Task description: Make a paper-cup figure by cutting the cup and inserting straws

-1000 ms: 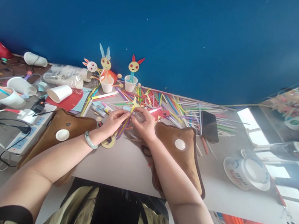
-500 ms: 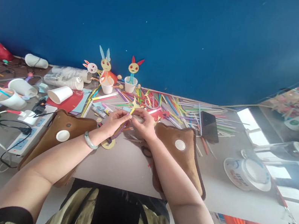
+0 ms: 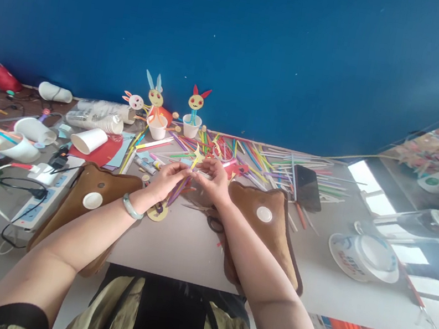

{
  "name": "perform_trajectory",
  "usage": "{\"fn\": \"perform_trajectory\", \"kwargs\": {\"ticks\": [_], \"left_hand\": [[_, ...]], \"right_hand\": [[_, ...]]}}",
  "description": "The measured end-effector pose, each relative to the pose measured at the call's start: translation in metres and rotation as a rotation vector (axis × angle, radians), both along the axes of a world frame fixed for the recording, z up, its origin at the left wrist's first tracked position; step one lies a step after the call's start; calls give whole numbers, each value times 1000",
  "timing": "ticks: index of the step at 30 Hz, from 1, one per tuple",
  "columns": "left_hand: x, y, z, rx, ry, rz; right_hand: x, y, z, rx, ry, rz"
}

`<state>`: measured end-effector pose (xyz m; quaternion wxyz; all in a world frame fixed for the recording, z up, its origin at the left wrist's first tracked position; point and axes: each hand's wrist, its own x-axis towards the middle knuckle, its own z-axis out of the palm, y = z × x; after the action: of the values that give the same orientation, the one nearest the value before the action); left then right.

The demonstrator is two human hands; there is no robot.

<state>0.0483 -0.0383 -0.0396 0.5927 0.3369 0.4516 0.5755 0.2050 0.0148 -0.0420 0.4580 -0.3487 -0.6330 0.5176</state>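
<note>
Above the middle of the table, my left hand (image 3: 169, 179) and my right hand (image 3: 213, 182) meet, fingers pinched together. Both grip a pale yellow paper cutout (image 3: 197, 155) with pointed ends, its lower part hidden by the fingertips. Purple strips (image 3: 176, 192) slant down below the hands; whether they are joined to the cutout I cannot tell. A round yellow paper disc (image 3: 157, 212) lies under my left wrist. Scissors (image 3: 215, 224) with dark handles rest just below my right hand.
Brown cushions (image 3: 262, 233) lie under both forearms. Coloured sticks (image 3: 262, 163) and a phone (image 3: 308, 188) are behind. Rabbit figures stand in paper cups (image 3: 191, 126) by the blue wall. Left are a power strip (image 3: 42, 202) and cups; right, a lidded bowl (image 3: 364, 257).
My hands stay almost in place with small finger movements. The purple strips below them show a little more plainly. The whole view has shifted slightly.
</note>
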Motion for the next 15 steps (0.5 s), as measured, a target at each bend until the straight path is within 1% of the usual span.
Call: {"fn": "perform_trajectory", "kwargs": {"ticks": [5, 8, 11, 15], "left_hand": [[-4, 1, -5, 17, 3, 65], [-7, 2, -6, 2, -9, 68], [-7, 3, -4, -14, -35, 58], [-6, 5, 1, -53, -79, 60]], "right_hand": [[2, 1, -2, 80, -51, 54], [3, 2, -3, 103, -68, 23], [2, 3, -3, 125, -41, -24], [1, 4, -3, 138, -29, -30]]}}
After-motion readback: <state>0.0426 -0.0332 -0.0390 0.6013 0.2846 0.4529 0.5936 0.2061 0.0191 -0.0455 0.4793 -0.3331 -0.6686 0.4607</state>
